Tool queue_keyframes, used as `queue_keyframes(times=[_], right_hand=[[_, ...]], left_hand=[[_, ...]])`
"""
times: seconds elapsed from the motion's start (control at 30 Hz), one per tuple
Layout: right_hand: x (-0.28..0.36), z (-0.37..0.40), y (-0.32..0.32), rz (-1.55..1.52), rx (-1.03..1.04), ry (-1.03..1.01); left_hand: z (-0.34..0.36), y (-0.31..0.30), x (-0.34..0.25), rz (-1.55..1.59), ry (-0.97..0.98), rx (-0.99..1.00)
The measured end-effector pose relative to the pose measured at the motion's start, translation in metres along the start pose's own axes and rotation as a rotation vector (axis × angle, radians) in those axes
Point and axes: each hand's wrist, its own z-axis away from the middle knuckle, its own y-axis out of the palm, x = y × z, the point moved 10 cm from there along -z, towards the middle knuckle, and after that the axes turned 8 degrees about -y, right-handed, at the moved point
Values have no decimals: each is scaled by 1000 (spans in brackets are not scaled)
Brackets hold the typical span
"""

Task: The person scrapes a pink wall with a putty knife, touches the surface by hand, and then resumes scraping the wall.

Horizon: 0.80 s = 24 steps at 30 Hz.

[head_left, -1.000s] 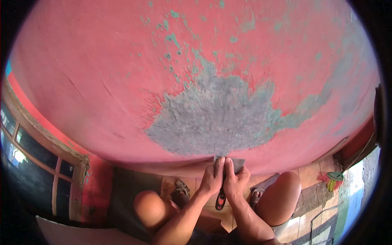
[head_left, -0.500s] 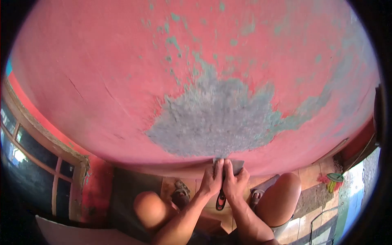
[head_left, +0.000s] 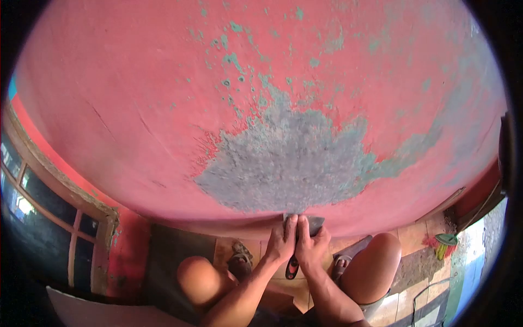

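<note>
Both my hands grip one scraper [head_left: 312, 224], a wide flat metal blade on a black handle with a red-orange mark. My left hand [head_left: 281, 240] closes on it from the left, its thumb stretched along the blade. From the other side my right hand [head_left: 312, 243] holds it the same way, thumbs side by side. The blade's front edge meets the pink wall [head_left: 147, 109] at the lower border of a large bare grey patch [head_left: 289, 158]. Ragged, partly peeled paint rims that patch, and greenish spots show above it.
A framed window [head_left: 52, 191] is at the left. My knees [head_left: 197, 280] and sandalled feet flank my arms above the tiled floor [head_left: 414, 237]. A green-and-red broom head [head_left: 447, 240] lies at the right, and a dark mat [head_left: 174, 256] lies left of my feet.
The scraper and both hands have shifted very slightly downward in view. The grip is the same, and the grey patch looks much alike.
</note>
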Motion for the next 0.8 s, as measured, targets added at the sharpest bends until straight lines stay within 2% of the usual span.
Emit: queue_keyframes(times=[0.1,0.23,0.37,0.47,0.6,0.7,0.73,0.8], right_hand=[[-1,-2,-1,-14,38,38],[1,3,-3,60,29,51],[-1,5,-7,95,14,38],[1,2,-6,102,9,19],[21,-7,-6,119,7,14],[12,-3,-6,96,-47,-96],[4,0,-6,77,-19,-25],[8,1,-5,34,-32,-18]], left_hand=[[-5,8,4,36,-114,144],[-2,10,14,63,-98,86],[5,12,24,90,-219,127],[3,13,24,102,-182,122],[-4,6,-9,27,-136,129],[-3,6,-5,-33,39,8],[1,8,5,15,-59,18],[1,9,3,87,-71,71]])
